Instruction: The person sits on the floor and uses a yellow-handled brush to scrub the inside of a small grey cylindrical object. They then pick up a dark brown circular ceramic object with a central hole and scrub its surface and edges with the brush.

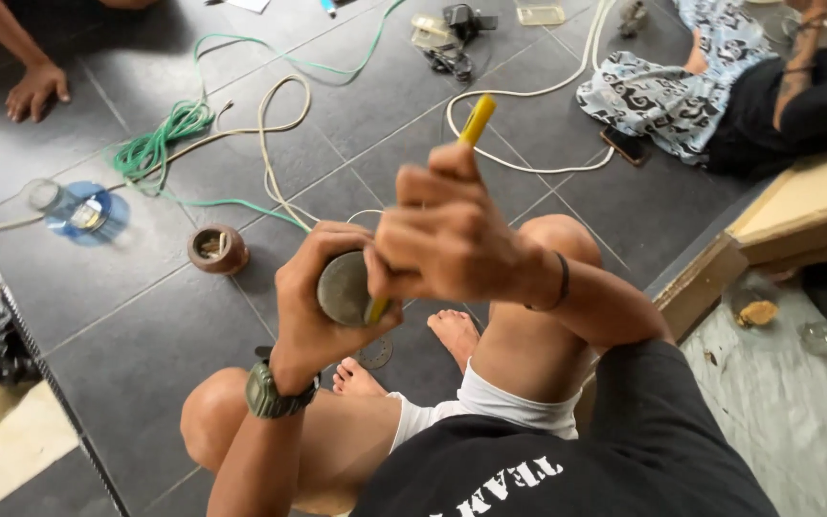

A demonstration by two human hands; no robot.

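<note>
The left hand is wrapped around a round grey metal part, fingers closed on its rim so that its flat face points up toward the camera. The right hand grips a yellow-handled tool, probably a screwdriver, though its tip is hidden behind the part; the fingers are shut tight on the handle, whose top sticks up above the fist while its lower end meets the part's edge. Both hands are raised above the person's bent knees, over the dark tiled floor.

On the floor to the left lie a small brown ring-shaped piece, a coil of green cord and a clear plastic bottle on its side. A white cable loops farther off. Another person's hand rests on the tiles at the upper left, and someone in patterned cloth sits at the upper right.
</note>
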